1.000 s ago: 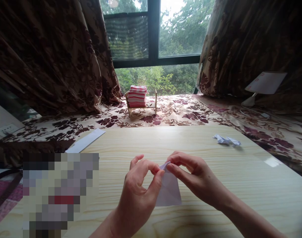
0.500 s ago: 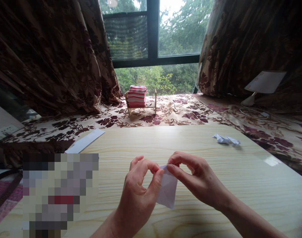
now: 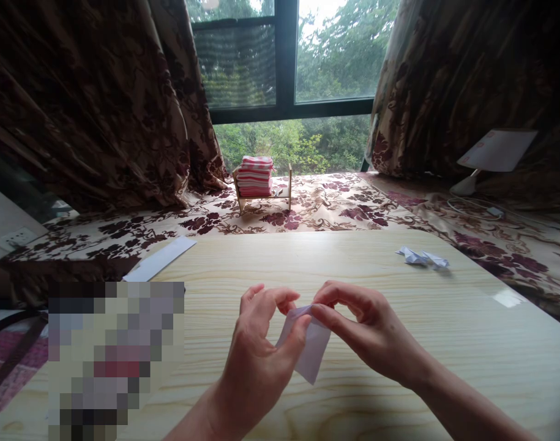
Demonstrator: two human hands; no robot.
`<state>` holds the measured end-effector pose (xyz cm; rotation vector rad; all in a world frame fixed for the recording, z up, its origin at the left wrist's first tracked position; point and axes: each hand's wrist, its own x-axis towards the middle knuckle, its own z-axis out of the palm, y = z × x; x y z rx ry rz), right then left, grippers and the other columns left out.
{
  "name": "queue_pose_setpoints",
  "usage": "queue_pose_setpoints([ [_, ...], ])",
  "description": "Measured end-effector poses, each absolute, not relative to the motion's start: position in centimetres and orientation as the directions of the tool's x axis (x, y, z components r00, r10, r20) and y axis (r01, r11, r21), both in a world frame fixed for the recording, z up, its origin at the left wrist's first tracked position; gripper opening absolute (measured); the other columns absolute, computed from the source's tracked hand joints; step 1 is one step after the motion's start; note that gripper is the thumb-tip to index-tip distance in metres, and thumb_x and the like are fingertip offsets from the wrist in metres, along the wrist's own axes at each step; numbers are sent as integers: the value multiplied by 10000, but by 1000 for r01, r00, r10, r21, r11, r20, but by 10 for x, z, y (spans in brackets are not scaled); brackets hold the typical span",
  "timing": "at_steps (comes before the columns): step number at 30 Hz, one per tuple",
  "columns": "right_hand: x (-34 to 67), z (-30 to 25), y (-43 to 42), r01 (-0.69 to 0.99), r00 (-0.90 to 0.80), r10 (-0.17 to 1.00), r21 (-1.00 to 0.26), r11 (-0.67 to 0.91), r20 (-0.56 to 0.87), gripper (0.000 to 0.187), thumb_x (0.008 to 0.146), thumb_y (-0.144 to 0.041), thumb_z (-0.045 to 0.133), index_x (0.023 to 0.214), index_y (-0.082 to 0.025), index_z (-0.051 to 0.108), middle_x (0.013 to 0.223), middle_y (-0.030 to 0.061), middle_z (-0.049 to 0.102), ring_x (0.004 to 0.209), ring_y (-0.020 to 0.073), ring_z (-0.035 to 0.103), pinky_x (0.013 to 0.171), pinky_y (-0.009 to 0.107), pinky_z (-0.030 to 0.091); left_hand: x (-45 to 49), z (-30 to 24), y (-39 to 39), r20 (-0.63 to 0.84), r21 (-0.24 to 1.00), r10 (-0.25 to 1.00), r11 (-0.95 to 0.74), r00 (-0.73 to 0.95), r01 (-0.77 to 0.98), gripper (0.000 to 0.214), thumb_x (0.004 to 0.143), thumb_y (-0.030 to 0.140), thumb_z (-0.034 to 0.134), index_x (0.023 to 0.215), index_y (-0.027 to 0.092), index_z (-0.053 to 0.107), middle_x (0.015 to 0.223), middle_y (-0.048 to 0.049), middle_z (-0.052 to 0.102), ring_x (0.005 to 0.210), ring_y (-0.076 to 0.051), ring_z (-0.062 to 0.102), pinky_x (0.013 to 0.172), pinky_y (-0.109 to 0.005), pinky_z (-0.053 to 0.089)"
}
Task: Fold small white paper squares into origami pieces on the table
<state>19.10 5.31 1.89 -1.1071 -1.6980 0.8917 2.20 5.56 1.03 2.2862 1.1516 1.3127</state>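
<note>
Right hand (image 3: 369, 321) has the small white paper (image 3: 315, 348) by its top edge, thumb and forefinger pinched firmly together right at the corner. Over on the other side, the left hand (image 3: 261, 349) stands with thumb and forefinger parted, the thumb lying across the front of the sheet; whether it actually presses on the paper, I can't tell. The sheet hangs tilted between the two hands, above the near half of the pale wooden table (image 3: 243, 263), its lowest corner pointing down.

Up at the far right of the tabletop sit two folded paper pieces (image 3: 412, 256), close side by side, well apart from the hands. Far left, a white strip (image 3: 163, 260) lies slantwise, and just below it a blurred-out patch hides whatever is there. Beyond the table, on floral cloth (image 3: 348, 211), a little rack (image 3: 284, 197) carries a stack of red-and-white cloths (image 3: 255, 177), with a lamp (image 3: 497, 150) off to the right.
</note>
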Motion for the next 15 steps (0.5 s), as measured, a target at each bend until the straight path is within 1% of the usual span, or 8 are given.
queue_pose_setpoints([
  [2,191,19,53,291,-205,933,-892,347,296,202,854,-284,580,705,-159,636,666,9,624,635,122,544,603,222,420,21,11,57,614,525,720,-679,324,513,115,811,140,587,910,198,575,785,11,635,783,-154,595,983,-386,310],
  [4,191,19,53,292,-205,931,-889,353,302,200,853,-281,582,702,-160,632,663,7,620,633,120,542,604,222,419,21,12,58,614,495,698,-704,368,510,84,826,123,564,844,200,594,756,12,630,755,-148,584,980,-393,296],
  [9,192,17,52,288,-216,926,-886,364,310,202,861,-273,570,699,-162,618,657,5,600,632,120,530,597,226,416,21,14,58,612,507,704,-699,360,505,124,839,107,540,760,186,594,709,11,601,700,-136,554,959,-390,299],
  [12,192,18,52,294,-238,914,-872,391,330,197,871,-257,553,706,-162,605,663,8,593,637,121,524,596,229,414,22,15,57,555,582,751,-658,359,477,150,860,120,510,751,184,591,701,12,595,704,-138,552,963,-381,298],
  [15,191,19,52,317,-254,888,-835,450,383,179,873,-217,541,705,-164,576,665,6,575,638,119,517,593,229,409,22,18,56,441,720,829,-556,345,415,179,881,177,497,734,188,597,697,10,589,715,-144,554,873,-326,367],
])
